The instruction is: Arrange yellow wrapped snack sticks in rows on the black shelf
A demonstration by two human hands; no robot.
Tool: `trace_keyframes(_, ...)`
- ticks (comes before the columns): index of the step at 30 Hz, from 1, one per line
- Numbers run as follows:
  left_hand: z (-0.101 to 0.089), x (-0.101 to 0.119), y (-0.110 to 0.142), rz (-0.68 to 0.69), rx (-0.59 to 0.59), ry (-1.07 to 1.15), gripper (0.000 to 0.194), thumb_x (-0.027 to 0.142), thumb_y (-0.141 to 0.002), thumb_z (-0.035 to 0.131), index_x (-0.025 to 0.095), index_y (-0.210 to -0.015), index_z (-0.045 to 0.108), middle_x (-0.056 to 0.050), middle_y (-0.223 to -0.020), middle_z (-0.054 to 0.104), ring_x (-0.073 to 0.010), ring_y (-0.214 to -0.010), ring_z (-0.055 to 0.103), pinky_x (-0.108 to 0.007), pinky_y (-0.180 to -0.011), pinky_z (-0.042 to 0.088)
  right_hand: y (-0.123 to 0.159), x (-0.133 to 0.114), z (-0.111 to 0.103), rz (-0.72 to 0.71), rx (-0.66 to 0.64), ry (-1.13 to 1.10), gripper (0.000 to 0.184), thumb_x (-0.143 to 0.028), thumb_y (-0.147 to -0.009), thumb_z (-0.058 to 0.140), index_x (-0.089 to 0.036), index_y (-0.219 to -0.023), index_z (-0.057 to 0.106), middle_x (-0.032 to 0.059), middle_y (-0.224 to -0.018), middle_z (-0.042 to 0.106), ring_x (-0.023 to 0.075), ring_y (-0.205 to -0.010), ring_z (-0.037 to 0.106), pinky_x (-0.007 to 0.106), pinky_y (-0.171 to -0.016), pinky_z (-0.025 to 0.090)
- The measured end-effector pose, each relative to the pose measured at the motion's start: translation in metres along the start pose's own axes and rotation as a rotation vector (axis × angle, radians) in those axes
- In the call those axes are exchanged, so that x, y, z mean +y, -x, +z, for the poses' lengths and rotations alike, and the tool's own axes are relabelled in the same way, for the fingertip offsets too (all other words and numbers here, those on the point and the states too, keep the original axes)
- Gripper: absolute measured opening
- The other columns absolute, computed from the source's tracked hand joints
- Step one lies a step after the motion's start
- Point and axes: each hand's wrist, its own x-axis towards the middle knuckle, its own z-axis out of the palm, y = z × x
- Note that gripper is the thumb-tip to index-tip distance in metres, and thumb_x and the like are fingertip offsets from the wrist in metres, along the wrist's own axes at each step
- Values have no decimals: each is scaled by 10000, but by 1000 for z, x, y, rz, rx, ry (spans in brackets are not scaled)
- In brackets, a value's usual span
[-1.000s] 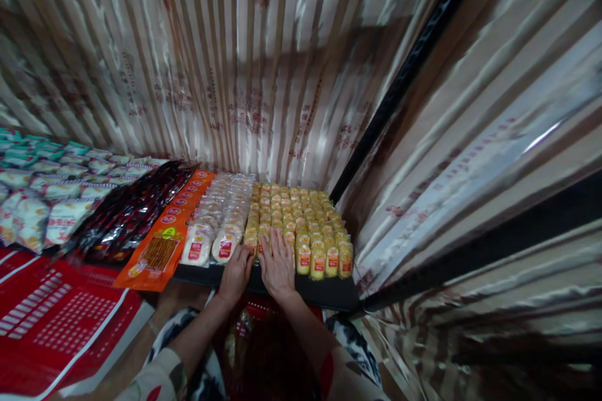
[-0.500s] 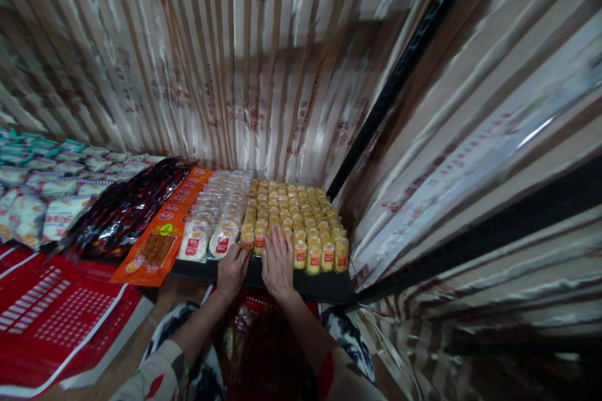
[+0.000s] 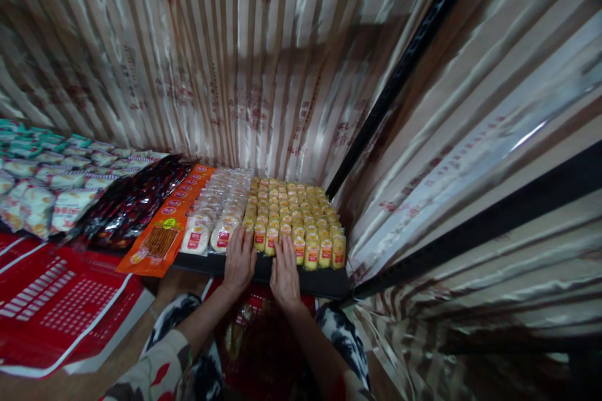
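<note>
Rows of small yellow wrapped snack packs (image 3: pixel 311 255) with red labels stand on a black shelf (image 3: pixel 310 282). My left hand (image 3: pixel 240 262) lies at the front left of these rows, fingers stretched out against the packs, beside the round white wrapped crackers (image 3: pixel 222 237). To its right, my right hand (image 3: pixel 285 276) rests with fingers extended on the front packs. Neither hand grips anything that I can see. The fingertips cover part of the front row.
Left of the crackers lie an orange bag of stick snacks (image 3: pixel 162 241), dark shiny packets (image 3: pixel 132 207) and white snack bags (image 3: pixel 70 207). A red basket (image 3: pixel 61 301) stands below at left. A black shelf post (image 3: pixel 390 94) rises at right before striped curtains (image 3: pixel 263 75).
My left hand has gone from curled fingers to stretched fingers at the front row. My right hand has drawn slightly back and to the right.
</note>
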Motion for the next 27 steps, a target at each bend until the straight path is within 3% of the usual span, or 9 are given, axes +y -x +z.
trace_keyframes(5,12,23,-6,-76,-39,-86,528,268,-869,405,65,-1348,317,-199,-1454,220,-314,-1368,76,-530,-1057,251,-9,-1,-4,18,41,-72,506,-128,-899,252,-185,-1401,226,112,-1478,197,233,-1364,152,532,-1043,305)
trace_keyframes(10,26,39,-18,-188,-36,-128,557,310,-876,400,55,-1361,299,-213,-1458,188,-315,-1367,68,-543,-1060,228,-38,3,-12,88,55,-91,464,-187,-907,246,-152,-1367,298,125,-1451,261,224,-1351,192,518,-1044,297)
trace_keyframes(13,31,42,-21,-218,-25,-129,554,314,-873,412,89,-1368,305,-197,-1462,183,-315,-1366,76,-550,-1053,233,-66,11,-13,60,18,-102,472,-194,-888,260,-130,-1349,338,121,-1431,308,220,-1342,215,501,-1053,291)
trace_keyframes(18,32,43,-20,-202,-43,-129,604,340,-843,468,113,-1376,299,-182,-1471,171,-330,-1364,78,-557,-1055,219,-121,25,5,30,-217,-40,474,-160,-873,243,-107,-1308,426,112,-1384,398,191,-1323,273,416,-1072,281)
trace_keyframes(23,32,43,-21,-193,-36,-136,590,389,-826,499,190,-1361,349,-143,-1486,153,-346,-1359,103,-564,-1038,243,-172,33,31,-6,-545,94,486,-290,-912,276,-106,-1353,362,93,-1453,278,192,-1361,170,370,-1100,180)
trace_keyframes(27,33,42,-23,-185,-23,-112,536,358,-822,519,266,-1335,392,-103,-1490,166,-347,-1355,127,-564,-1027,260,-192,36,46,-46,-700,136,512,-400,-926,244,-183,-1387,300,49,-1482,199,193,-1376,94,389,-1104,111)
